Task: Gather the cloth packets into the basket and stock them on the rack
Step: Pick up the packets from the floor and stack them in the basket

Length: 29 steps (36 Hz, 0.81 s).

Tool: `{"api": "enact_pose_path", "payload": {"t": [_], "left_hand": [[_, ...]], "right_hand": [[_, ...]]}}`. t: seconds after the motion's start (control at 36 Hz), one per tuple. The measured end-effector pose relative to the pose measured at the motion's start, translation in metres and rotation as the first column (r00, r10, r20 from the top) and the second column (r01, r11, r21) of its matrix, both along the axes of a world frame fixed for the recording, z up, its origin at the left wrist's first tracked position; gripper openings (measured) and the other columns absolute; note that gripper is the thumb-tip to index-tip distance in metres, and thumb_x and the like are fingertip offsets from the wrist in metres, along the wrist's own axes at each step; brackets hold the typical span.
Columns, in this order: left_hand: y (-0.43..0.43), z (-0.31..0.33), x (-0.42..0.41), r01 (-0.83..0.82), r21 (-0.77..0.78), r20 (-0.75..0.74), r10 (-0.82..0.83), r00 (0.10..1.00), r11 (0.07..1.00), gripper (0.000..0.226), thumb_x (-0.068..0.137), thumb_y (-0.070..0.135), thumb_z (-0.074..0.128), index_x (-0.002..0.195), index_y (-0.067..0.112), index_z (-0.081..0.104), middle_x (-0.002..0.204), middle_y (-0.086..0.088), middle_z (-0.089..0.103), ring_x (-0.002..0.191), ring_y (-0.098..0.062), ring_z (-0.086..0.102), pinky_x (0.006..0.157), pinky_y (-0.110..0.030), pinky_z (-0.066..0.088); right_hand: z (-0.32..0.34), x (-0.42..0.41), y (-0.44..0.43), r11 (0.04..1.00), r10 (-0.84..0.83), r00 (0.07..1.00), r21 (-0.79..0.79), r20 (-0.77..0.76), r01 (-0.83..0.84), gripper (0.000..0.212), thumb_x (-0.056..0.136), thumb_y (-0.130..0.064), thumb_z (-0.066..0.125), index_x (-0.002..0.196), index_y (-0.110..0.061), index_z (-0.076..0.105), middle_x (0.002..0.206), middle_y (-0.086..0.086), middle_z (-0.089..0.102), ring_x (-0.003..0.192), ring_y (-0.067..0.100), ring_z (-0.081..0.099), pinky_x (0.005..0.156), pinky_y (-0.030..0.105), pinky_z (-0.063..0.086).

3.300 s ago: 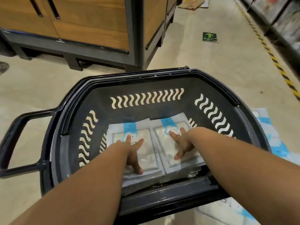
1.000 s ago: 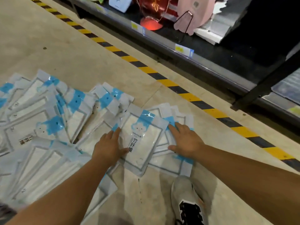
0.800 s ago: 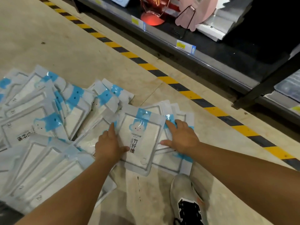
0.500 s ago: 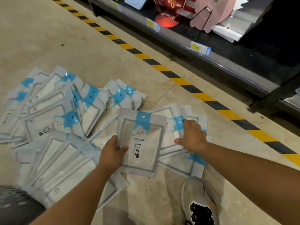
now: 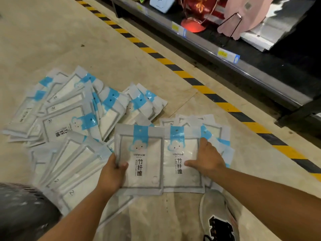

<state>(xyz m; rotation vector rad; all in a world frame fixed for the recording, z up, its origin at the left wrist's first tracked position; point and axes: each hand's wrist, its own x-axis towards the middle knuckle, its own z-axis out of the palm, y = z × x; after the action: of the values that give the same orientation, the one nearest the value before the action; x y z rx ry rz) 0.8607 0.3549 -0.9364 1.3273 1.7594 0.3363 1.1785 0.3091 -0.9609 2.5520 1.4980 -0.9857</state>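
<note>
Low over the floor, the left hand (image 5: 112, 173) pinches the left packet (image 5: 140, 159) at its lower left edge, thumb on the printed front. The fingers behind it are hidden. Beside it, edges touching, the right packet (image 5: 180, 160) is gripped by the right hand (image 5: 206, 160). That thumb lies flat across the front, pointing left, and the fingers curl over the right edge, their tips out of sight. Both packets face up, blue tabs away from the person. Whether the right one is lifted or rests on the stack (image 5: 217, 129) beneath it cannot be told. Both forearms reach forward and are cut off by the bottom edge. A fanned pile (image 5: 69, 122) of packets covers the floor (image 5: 52, 40) to the left. A blurred dark shape (image 5: 22, 209) at bottom left is unreadable. A shoe (image 5: 218, 216) stands below the right hand. Beyond runs striped tape (image 5: 173, 66), then a shelf (image 5: 243, 70), its goods cropped at the top.
</note>
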Motion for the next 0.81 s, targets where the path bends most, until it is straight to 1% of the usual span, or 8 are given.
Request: {"api": "enact_pose_path", "payload": {"t": [0.11, 0.22, 0.31, 0.39, 0.47, 0.61, 0.72, 0.81], "left_hand": [[-0.004, -0.002, 0.001, -0.004, -0.007, -0.030, 0.004, 1.000, 1.000, 0.023, 0.097, 0.019, 0.059, 0.116, 0.028, 0.050, 0.111, 0.000, 0.069, 0.102, -0.026, 0.065, 0.094, -0.046, 0.051], [-0.005, -0.003, 0.002, -0.051, -0.022, -0.057, 0.050, 0.997, 0.998, 0.018, 0.100, 0.018, 0.053, 0.114, 0.025, 0.046, 0.114, -0.001, 0.061, 0.110, -0.032, 0.059, 0.095, -0.041, 0.045], [-0.005, -0.004, -0.001, -0.069, -0.018, -0.069, 0.068, 0.995, 0.997, 0.014, 0.101, 0.017, 0.052, 0.110, 0.025, 0.044, 0.109, 0.000, 0.058, 0.108, -0.031, 0.058, 0.090, -0.038, 0.042], [-0.007, -0.003, -0.002, -0.070, -0.016, -0.066, 0.069, 0.995, 0.997, 0.012, 0.100, 0.014, 0.052, 0.109, 0.020, 0.047, 0.106, 0.000, 0.058, 0.101, -0.027, 0.056, 0.085, -0.034, 0.039], [-0.010, -0.003, -0.002, -0.066, -0.021, -0.065, 0.064, 0.996, 0.998, 0.008, 0.101, 0.014, 0.052, 0.108, 0.015, 0.049, 0.104, -0.003, 0.060, 0.099, -0.028, 0.057, 0.083, -0.034, 0.038], [-0.013, -0.001, 0.001, -0.063, -0.003, -0.045, 0.063, 0.997, 0.998, 0.010, 0.101, 0.016, 0.051, 0.108, 0.021, 0.047, 0.108, -0.002, 0.060, 0.101, -0.027, 0.056, 0.086, -0.036, 0.040], [-0.008, 0.011, 0.002, -0.129, 0.057, 0.052, 0.126, 0.991, 0.990, 0.007, 0.100, 0.016, 0.052, 0.106, 0.020, 0.053, 0.099, 0.004, 0.063, 0.096, -0.023, 0.059, 0.080, -0.034, 0.040], [0.001, 0.031, 0.002, -0.140, 0.116, 0.069, 0.133, 0.989, 0.983, 0.002, 0.101, 0.019, 0.051, 0.100, 0.019, 0.053, 0.092, 0.005, 0.060, 0.091, -0.021, 0.057, 0.070, -0.032, 0.039]], "right_hand": [[0.002, -0.008, 0.006, 0.973, -0.221, 0.964, 0.024, -0.150, 0.228, 0.093, 0.071, -0.030, 0.092, 0.135, -0.009, 0.028, 0.118, 0.014, 0.061, 0.110, 0.033, 0.062, 0.085, 0.037, 0.048], [-0.001, -0.009, 0.011, 0.951, -0.311, 0.945, -0.043, -0.101, 0.308, 0.097, 0.063, -0.039, 0.095, 0.132, -0.004, 0.037, 0.128, 0.016, 0.054, 0.119, 0.034, 0.057, 0.094, 0.038, 0.048], [0.000, -0.013, 0.008, 0.951, -0.305, 0.949, -0.071, -0.072, 0.301, 0.087, 0.067, -0.047, 0.091, 0.130, -0.008, 0.044, 0.131, 0.016, 0.047, 0.116, 0.034, 0.055, 0.093, 0.037, 0.047], [0.001, -0.020, 0.004, 0.909, -0.417, 0.902, -0.045, -0.114, 0.415, 0.091, 0.069, -0.036, 0.092, 0.133, -0.008, 0.034, 0.134, 0.019, 0.041, 0.118, 0.036, 0.053, 0.086, 0.037, 0.045], [0.001, -0.022, 0.003, 0.868, -0.485, 0.845, -0.004, -0.224, 0.497, 0.085, 0.070, -0.022, 0.092, 0.130, -0.007, 0.034, 0.130, 0.018, 0.051, 0.117, 0.037, 0.057, 0.089, 0.041, 0.049], [0.004, -0.021, -0.006, 0.880, -0.358, 0.843, 0.158, -0.401, 0.448, 0.026, 0.088, -0.026, 0.076, 0.106, -0.018, 0.060, 0.102, 0.003, 0.066, 0.101, 0.028, 0.064, 0.081, 0.032, 0.047], [0.018, -0.018, 0.002, 0.871, -0.275, 0.802, 0.216, -0.531, 0.442, 0.023, 0.098, -0.029, 0.064, 0.115, -0.013, 0.060, 0.107, 0.004, 0.070, 0.100, 0.022, 0.067, 0.092, 0.036, 0.052], [0.044, -0.017, 0.018, 0.871, -0.202, 0.802, 0.271, -0.562, 0.409, 0.024, 0.102, -0.030, 0.058, 0.113, -0.009, 0.062, 0.105, 0.007, 0.072, 0.096, 0.020, 0.068, 0.090, 0.037, 0.053]]}}
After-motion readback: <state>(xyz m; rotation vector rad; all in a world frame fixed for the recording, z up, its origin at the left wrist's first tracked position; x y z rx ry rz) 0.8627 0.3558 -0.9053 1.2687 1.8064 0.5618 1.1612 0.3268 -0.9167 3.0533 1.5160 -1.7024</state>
